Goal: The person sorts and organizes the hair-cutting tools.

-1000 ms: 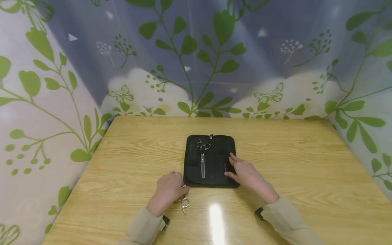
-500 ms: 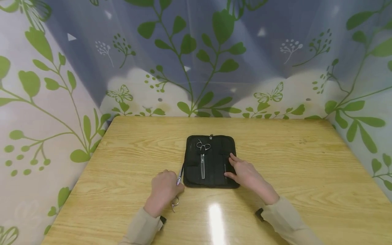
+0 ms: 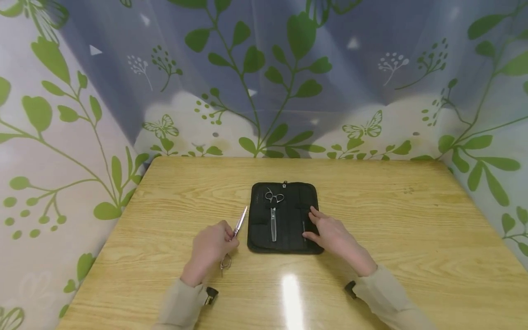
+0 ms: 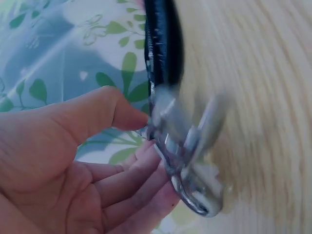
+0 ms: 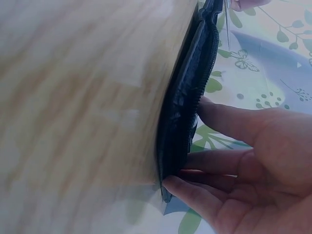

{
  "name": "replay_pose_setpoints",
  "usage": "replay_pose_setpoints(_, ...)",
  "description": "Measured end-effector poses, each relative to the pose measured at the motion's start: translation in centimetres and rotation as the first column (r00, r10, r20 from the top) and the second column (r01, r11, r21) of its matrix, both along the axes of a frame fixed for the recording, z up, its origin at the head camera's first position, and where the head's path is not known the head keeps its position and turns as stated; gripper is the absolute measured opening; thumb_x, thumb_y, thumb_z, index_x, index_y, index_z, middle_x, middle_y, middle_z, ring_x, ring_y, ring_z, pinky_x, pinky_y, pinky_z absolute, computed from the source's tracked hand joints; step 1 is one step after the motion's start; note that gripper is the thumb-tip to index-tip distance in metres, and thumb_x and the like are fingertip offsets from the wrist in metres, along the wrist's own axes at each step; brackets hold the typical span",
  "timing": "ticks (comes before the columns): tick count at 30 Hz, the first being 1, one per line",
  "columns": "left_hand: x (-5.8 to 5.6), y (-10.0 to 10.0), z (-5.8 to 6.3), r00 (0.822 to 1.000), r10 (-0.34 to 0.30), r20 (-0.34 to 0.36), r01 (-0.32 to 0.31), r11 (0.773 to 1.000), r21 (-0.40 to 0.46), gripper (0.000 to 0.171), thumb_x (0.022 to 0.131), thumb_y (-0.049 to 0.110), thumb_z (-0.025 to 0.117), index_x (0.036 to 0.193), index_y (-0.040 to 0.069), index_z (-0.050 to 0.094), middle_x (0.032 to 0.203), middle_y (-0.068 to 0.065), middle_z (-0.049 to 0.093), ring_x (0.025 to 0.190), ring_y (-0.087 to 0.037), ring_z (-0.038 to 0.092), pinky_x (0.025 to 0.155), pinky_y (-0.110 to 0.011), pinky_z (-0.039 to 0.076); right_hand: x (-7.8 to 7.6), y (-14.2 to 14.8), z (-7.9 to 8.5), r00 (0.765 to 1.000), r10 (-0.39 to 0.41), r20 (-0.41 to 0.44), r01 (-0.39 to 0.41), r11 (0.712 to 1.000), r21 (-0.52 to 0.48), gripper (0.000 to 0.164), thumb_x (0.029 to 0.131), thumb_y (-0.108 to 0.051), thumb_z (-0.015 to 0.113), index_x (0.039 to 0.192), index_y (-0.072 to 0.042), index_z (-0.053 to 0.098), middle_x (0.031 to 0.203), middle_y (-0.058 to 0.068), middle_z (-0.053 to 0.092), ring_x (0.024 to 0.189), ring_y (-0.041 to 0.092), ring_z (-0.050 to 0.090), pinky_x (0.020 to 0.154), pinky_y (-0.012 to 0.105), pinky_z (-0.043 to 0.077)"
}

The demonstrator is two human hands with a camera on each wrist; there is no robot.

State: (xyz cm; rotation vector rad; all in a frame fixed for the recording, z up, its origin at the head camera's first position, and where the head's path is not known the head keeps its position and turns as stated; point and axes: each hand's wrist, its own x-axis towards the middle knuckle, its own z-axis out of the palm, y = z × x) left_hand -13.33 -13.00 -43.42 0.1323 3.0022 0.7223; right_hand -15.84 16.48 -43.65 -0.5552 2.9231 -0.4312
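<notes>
My left hand (image 3: pixel 210 245) pinches a pair of silver hairdressing scissors (image 3: pixel 240 221) between thumb and fingers. Their blades point away from me, left of an open black zip case (image 3: pixel 291 231). In the left wrist view, the finger rings of the scissors (image 4: pixel 197 195) look blurred. On the case's right side rests my right hand (image 3: pixel 334 236), thumb and fingers spread. The right wrist view has those fingertips touching the case (image 5: pixel 183 117). A second pair of scissors (image 3: pixel 273 224), with a broad blunt-ended blade, lies in the case's left half. Beside my right thumb shows a slim metallic thing (image 3: pixel 304 225).
The case lies flat on a wooden table (image 3: pixel 392 206), its zip pull (image 3: pixel 284 185) at the far edge. A curtain (image 3: pixel 284 114) printed with leaves and butterflies stands behind the table and at both sides. Light glares off the near tabletop.
My left hand has moved left, away from the case, with the scissors in it, and their blades have come into view. The right hand and the case have stayed put.
</notes>
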Motion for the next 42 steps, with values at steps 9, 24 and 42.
replay_pose_setpoints(9,-0.4,1.4,1.0,0.984,-0.166,-0.072,0.18,0.934,0.31,0.013,0.085,0.015,0.064,0.096,0.009,0.068,0.078,0.001,0.071,0.067,-0.006,0.06,0.058,-0.028,0.052,0.2,-0.6,0.5,0.996,-0.083,-0.012,0.076,0.954,-0.29,0.059,0.089,-0.04,0.056,0.135,-0.004,0.046,0.14,0.017,0.045,0.118,0.031,0.048,0.09,0.047,0.049)
replay_pose_setpoints(24,0.3,6.3,2.0,0.892,-0.451,0.02,0.392,0.797,0.46,0.018,0.088,0.025,0.061,0.097,0.012,0.07,0.079,0.006,0.072,0.065,-0.003,0.061,0.059,-0.023,0.053,0.9,-2.0,2.0,0.879,0.165,0.447,0.376,0.338,-0.863,0.049,0.086,-0.027,0.063,0.116,0.012,0.056,0.105,0.019,0.069,0.094,0.03,0.063,0.077,0.033,0.055)
replay_pose_setpoints(42,1.9,5.6,1.5,0.848,-0.507,0.156,0.228,0.615,0.755,0.019,0.087,0.006,0.059,0.102,-0.001,0.068,0.099,-0.017,0.071,0.073,-0.022,0.067,0.067,-0.042,0.057,0.3,-1.0,2.3,0.882,0.14,0.45,0.371,0.382,-0.846,0.05,0.086,-0.025,0.063,0.119,0.012,0.054,0.102,0.014,0.071,0.092,0.029,0.064,0.074,0.031,0.056)
